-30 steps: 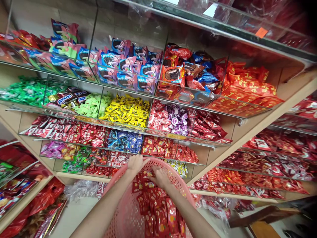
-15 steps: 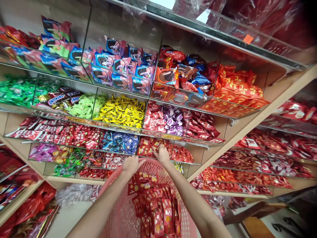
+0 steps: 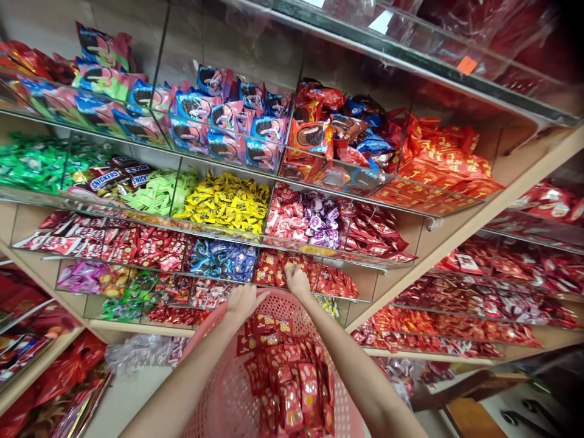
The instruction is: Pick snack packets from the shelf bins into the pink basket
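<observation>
Head view: your left hand (image 3: pixel 241 299) grips the far rim of the pink plastic basket (image 3: pixel 219 395), fingers curled over it, holding it just under the shelf bins. Your right hand (image 3: pixel 297 281) reaches past the rim into the clear bin of red candy packets (image 3: pixel 274 271), palm down on the pile; whether its fingers are closed on any cannot be told. Matching red packets (image 3: pixel 292 383) fill the basket. Restocking appears under way; next likely calls for another handful from the basket.
</observation>
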`<state>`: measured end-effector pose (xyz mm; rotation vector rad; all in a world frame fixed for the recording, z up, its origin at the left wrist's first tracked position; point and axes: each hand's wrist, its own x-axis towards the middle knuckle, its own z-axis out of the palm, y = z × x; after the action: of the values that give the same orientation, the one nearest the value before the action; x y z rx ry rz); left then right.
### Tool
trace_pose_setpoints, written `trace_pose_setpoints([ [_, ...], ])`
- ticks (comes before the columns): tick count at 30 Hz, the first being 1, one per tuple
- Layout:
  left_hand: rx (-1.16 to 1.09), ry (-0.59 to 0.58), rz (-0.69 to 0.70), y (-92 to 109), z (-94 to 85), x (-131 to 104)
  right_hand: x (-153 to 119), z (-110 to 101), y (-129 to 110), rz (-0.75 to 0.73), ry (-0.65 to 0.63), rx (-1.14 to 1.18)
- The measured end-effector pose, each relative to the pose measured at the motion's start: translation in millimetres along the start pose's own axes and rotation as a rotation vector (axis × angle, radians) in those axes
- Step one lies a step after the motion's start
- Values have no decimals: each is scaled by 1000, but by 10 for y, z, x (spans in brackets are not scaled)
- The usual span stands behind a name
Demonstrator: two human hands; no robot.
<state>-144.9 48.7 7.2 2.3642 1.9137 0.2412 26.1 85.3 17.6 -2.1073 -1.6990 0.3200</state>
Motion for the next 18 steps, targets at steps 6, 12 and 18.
trace_pose_setpoints([
  [6, 13, 39, 23, -16, 34, 5, 51, -77, 185, -445, -148, -38],
  [12, 13, 25, 22, -24, 59, 12, 156, -183, 212, -595, -318, -248],
  [18, 15, 17, 10, -6, 17, -2, 196, -210, 88, -632, -277, -363],
])
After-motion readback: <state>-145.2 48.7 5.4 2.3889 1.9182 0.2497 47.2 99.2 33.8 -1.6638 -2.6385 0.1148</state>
